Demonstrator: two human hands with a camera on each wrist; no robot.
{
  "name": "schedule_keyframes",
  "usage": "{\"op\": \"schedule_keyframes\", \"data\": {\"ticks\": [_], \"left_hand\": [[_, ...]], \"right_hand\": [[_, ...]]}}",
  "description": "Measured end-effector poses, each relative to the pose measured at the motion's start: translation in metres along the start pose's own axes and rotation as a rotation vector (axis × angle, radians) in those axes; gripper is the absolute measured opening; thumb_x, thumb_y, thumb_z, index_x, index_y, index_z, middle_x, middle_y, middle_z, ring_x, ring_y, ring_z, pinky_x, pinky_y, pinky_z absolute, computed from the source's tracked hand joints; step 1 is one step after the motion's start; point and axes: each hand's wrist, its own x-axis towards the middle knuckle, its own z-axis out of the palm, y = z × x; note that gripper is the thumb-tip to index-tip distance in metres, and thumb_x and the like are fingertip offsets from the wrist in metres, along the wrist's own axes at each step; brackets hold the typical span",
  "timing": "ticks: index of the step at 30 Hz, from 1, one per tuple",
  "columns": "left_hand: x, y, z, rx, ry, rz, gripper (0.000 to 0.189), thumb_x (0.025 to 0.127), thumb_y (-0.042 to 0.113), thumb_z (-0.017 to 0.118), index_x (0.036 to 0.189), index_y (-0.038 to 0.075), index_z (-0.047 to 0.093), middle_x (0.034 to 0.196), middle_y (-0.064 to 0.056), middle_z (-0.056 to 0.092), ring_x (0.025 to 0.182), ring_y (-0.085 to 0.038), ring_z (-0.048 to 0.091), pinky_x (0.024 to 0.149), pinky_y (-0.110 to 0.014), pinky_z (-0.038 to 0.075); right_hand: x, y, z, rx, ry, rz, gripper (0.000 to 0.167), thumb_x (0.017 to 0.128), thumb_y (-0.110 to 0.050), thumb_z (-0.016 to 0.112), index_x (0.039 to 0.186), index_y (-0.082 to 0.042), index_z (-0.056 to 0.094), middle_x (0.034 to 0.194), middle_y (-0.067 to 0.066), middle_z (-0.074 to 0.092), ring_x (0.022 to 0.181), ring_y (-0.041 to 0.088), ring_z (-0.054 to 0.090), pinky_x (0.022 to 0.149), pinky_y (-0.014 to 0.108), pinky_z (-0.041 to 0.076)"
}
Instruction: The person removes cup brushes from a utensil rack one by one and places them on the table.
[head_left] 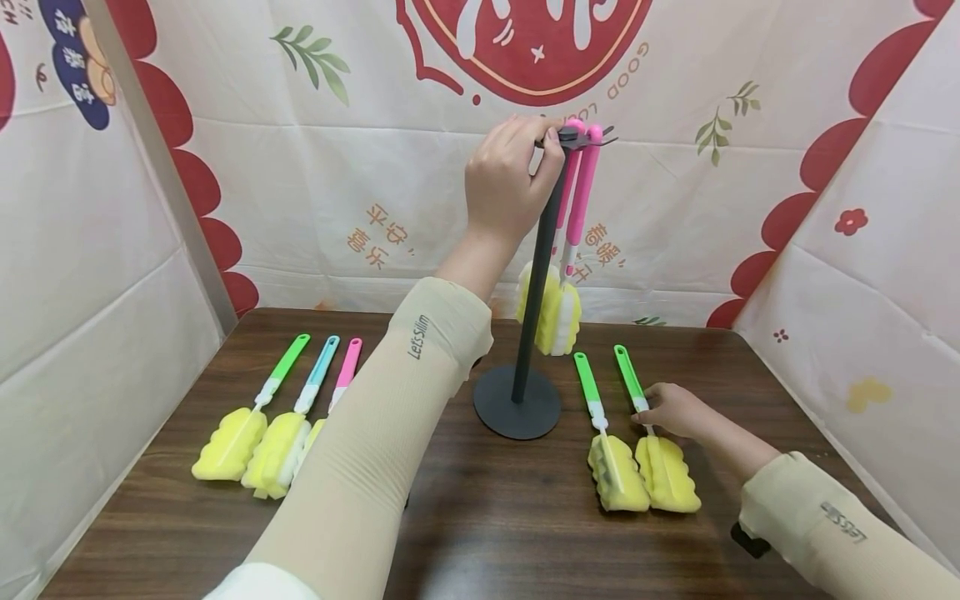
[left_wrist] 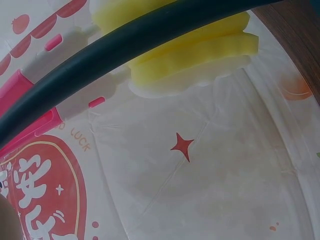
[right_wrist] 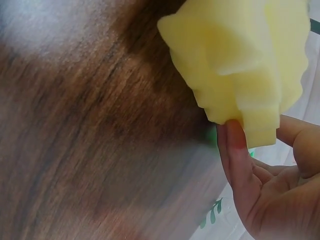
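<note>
At the top of a black upright stand (head_left: 534, 292), my left hand (head_left: 510, 171) grips the hook piece with thumb and fingers. Two pink-handled sponge brushes (head_left: 583, 196) hang from its hooks, yellow and white sponge heads down; the left wrist view has them behind the pole (left_wrist: 135, 45). On the table's right side, my right hand (head_left: 675, 410) pinches a green-handled sponge brush (head_left: 667, 475) at the neck, between handle and yellow head. In the right wrist view that sponge head (right_wrist: 235, 55) partly hides the fingers. Another green-handled sponge brush (head_left: 618, 479) lies just left of it.
On the left of the brown table (head_left: 480, 533) lie a green-handled brush (head_left: 232, 446), a blue-handled brush (head_left: 273, 458) and a pink-handled brush (head_left: 348, 362), the last partly behind my left sleeve. The stand's round base (head_left: 495, 408) sits mid-table. A printed cloth (head_left: 360, 183) hangs behind.
</note>
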Motion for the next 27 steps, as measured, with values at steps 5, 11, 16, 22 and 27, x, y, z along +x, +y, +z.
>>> {"op": "schedule_keyframes", "data": {"ticks": [5, 11, 16, 22, 27], "left_hand": [[0.0002, -0.0015, 0.003, 0.002, 0.038, 0.027, 0.027, 0.095, 0.019, 0.052, 0.102, 0.005, 0.074, 0.096, -0.004, 0.073, 0.09, -0.017, 0.066, 0.084, -0.013, 0.043], [0.0, -0.0007, 0.0019, 0.008, 0.024, 0.017, 0.027, 0.095, 0.019, 0.052, 0.103, 0.005, 0.074, 0.097, -0.004, 0.073, 0.09, -0.016, 0.065, 0.083, -0.013, 0.044], [-0.0003, 0.0004, 0.0001, 0.009, -0.01, -0.004, 0.029, 0.096, 0.021, 0.05, 0.104, 0.005, 0.073, 0.099, -0.004, 0.073, 0.093, -0.016, 0.066, 0.085, -0.012, 0.042], [-0.0002, 0.0009, -0.0012, 0.012, -0.015, -0.006, 0.029, 0.097, 0.021, 0.05, 0.105, 0.006, 0.073, 0.1, -0.004, 0.073, 0.094, -0.016, 0.066, 0.086, -0.012, 0.041], [0.0, 0.0003, -0.0008, 0.014, -0.022, -0.009, 0.03, 0.097, 0.022, 0.05, 0.105, 0.005, 0.073, 0.1, -0.004, 0.073, 0.095, -0.016, 0.066, 0.087, -0.011, 0.04]], "right_hand": [[0.0018, 0.0002, 0.0006, -0.025, 0.009, 0.003, 0.063, 0.086, -0.023, 0.072, 0.12, 0.024, 0.048, 0.104, 0.027, 0.062, 0.091, 0.032, 0.059, 0.074, 0.043, 0.05], [0.0019, -0.0018, 0.0014, -0.052, 0.011, -0.002, 0.064, 0.086, -0.025, 0.073, 0.12, 0.023, 0.049, 0.111, 0.032, 0.059, 0.096, 0.035, 0.057, 0.078, 0.047, 0.049], [0.0014, -0.0019, 0.0035, -0.051, 0.003, 0.013, 0.065, 0.085, -0.026, 0.073, 0.122, 0.022, 0.05, 0.116, 0.034, 0.057, 0.097, 0.034, 0.056, 0.078, 0.045, 0.049], [0.0002, -0.0033, 0.0038, -0.046, -0.001, 0.006, 0.062, 0.086, -0.026, 0.073, 0.123, 0.019, 0.052, 0.121, 0.035, 0.054, 0.109, 0.046, 0.054, 0.082, 0.05, 0.048], [0.0, -0.0043, 0.0041, -0.052, 0.004, 0.005, 0.062, 0.085, -0.026, 0.073, 0.122, 0.018, 0.052, 0.121, 0.035, 0.055, 0.11, 0.048, 0.053, 0.083, 0.051, 0.048]]}}
